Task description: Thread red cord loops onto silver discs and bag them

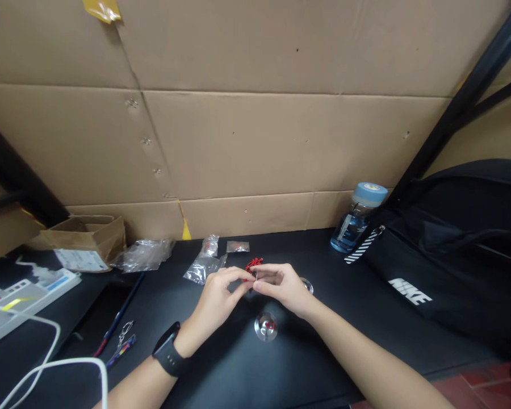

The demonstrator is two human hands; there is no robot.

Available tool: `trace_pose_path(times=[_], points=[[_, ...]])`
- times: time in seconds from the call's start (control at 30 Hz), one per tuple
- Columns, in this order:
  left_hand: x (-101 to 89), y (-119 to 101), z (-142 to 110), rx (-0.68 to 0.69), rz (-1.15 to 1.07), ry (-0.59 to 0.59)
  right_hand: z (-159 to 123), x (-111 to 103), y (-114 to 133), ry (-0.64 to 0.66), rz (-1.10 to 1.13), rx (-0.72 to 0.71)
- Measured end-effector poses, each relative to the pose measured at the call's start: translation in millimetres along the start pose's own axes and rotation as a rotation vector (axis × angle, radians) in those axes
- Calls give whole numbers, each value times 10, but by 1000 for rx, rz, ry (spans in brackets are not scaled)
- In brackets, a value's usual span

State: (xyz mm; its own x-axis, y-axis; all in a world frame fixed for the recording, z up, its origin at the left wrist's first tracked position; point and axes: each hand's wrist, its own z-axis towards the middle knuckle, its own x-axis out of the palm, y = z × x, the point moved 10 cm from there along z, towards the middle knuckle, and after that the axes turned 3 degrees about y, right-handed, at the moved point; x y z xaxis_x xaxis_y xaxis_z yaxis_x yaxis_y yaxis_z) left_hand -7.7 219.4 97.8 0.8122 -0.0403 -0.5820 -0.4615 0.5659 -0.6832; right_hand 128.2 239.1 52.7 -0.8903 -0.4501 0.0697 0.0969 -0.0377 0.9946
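Observation:
My left hand point(222, 295) and my right hand point(283, 286) meet over the black table point(238, 363), fingertips pinched together on a small red thing point(253, 264) that sticks up between them. What the red thing is I cannot make out. A black watch sits on my left wrist point(169, 356). Just in front of my hands lies a clear round piece point(266, 326) with red inside. A second clear round piece point(306, 285) shows partly behind my right hand.
Small clear plastic bags point(204, 266) and crumpled wrap point(143, 254) lie behind my hands. An open cardboard box point(85, 241) stands at the left, a blue water bottle point(357, 218) and black Nike bag point(443, 267) at the right. A pen point(119, 315), keyring point(123, 341) and white cable point(51, 363) lie front left.

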Motion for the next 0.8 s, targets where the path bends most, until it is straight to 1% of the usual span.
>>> trace_pose_path(times=[0.13,0.27,0.43,0.5,0.6,0.7,0.8], points=[[-14,-63,2,22,91,-17,3,16,-15,24,14,-2],[-27,-32,2,3,147,-42,14,-1,-40,17,31,-6],[13,-4,-10,28,248,-26,35,-39,-72,-6,31,11],[23,-55,-22,82,307,-21,36,-46,-76,-9,31,17],[50,-193,-49,210,404,-1,36,-32,-79,8,35,18],[72,-263,-64,263,471,18,35,-12,-26,31,-14,-34],[82,-247,-57,225,446,31,10,-12,141,23,-152,-171]])
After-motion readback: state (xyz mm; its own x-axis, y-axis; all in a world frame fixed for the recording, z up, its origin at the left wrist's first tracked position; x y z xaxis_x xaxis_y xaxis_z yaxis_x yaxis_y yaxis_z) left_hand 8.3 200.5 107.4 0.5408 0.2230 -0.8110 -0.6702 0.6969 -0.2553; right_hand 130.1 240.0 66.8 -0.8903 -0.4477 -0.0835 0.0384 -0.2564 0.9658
